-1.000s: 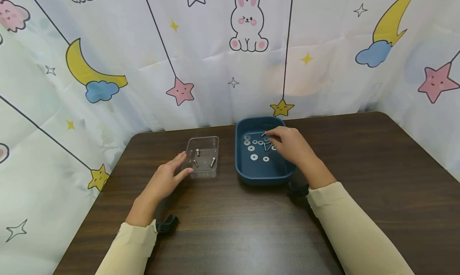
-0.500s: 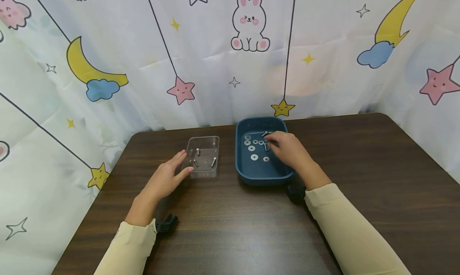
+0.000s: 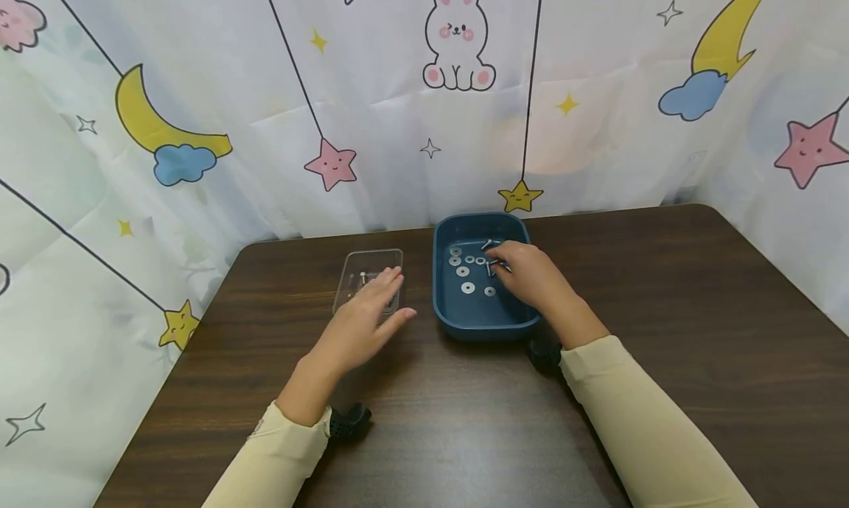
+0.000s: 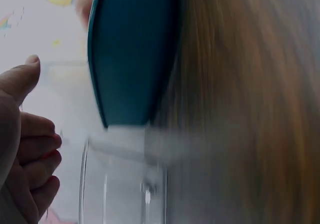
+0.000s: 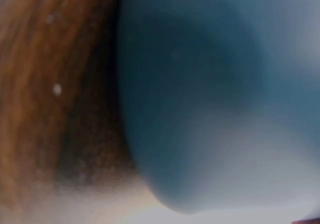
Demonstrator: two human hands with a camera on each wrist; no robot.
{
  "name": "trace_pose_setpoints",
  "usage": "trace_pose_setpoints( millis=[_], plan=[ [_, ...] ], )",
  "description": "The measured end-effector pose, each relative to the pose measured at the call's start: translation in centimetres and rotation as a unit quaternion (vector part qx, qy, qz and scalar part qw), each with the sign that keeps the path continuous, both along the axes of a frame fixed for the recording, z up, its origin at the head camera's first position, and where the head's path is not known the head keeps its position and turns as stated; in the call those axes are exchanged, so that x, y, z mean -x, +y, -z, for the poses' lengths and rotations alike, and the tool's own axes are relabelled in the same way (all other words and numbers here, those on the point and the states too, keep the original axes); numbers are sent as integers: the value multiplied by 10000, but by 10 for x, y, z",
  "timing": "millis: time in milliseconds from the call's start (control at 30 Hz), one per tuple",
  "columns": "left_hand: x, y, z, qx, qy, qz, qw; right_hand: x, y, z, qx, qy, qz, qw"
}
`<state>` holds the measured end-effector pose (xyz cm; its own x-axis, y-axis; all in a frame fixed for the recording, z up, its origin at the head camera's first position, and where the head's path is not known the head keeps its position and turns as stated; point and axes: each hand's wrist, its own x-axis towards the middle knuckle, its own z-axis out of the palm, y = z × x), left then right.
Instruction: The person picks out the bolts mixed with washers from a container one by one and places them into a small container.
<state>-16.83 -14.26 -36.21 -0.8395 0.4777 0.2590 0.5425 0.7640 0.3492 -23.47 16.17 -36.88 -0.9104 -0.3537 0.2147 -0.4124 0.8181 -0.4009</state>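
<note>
My left hand (image 3: pixel 361 324) is over the near right part of the clear plastic box (image 3: pixel 350 276), with its fingers straight and thumb apart. One metal screw (image 3: pixel 363 278) shows inside the box; the hand covers much of the rest. My right hand (image 3: pixel 533 276) reaches into the blue tray (image 3: pixel 487 331), fingertips bent down among metal screws (image 3: pixel 487 244) and flat washers (image 3: pixel 467 287). Whether a screw is pinched between its finger and thumb cannot be made out. The left wrist view shows the box (image 4: pixel 122 184) beside the tray (image 4: pixel 132 59); the right wrist view is blurred.
Both containers stand toward the back of a dark wooden table (image 3: pixel 424 419). A white curtain (image 3: pixel 398 110) printed with stars, moons and a rabbit hangs right behind the table's back edge. The tray's raised wall (image 5: pixel 165 134) is close to the right wrist.
My left hand has left the box's left side and moved rightward, now covering part of the box. My right hand has shifted slightly toward the near side within the tray.
</note>
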Motion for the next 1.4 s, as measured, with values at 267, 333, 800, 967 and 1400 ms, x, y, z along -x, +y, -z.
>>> trace_pose_setpoints(
  millis=[267,333,800,967,1400],
  plan=[
    [-2,39,3,195,-269,251,9991,1,-2,1,-227,-5,-30,9997],
    [-2,46,2,309,-333,217,9987,2,-2,1,-307,-12,-13,9995],
    [0,55,6,574,-608,105,9964,2,-5,1,-1065,-246,-134,9939],
    [3,53,5,572,-600,134,9965,3,-6,-4,-1342,-342,-190,9902],
    [2,52,5,550,-555,149,9968,6,-10,-1,-2012,-529,-223,9779]
  ],
)
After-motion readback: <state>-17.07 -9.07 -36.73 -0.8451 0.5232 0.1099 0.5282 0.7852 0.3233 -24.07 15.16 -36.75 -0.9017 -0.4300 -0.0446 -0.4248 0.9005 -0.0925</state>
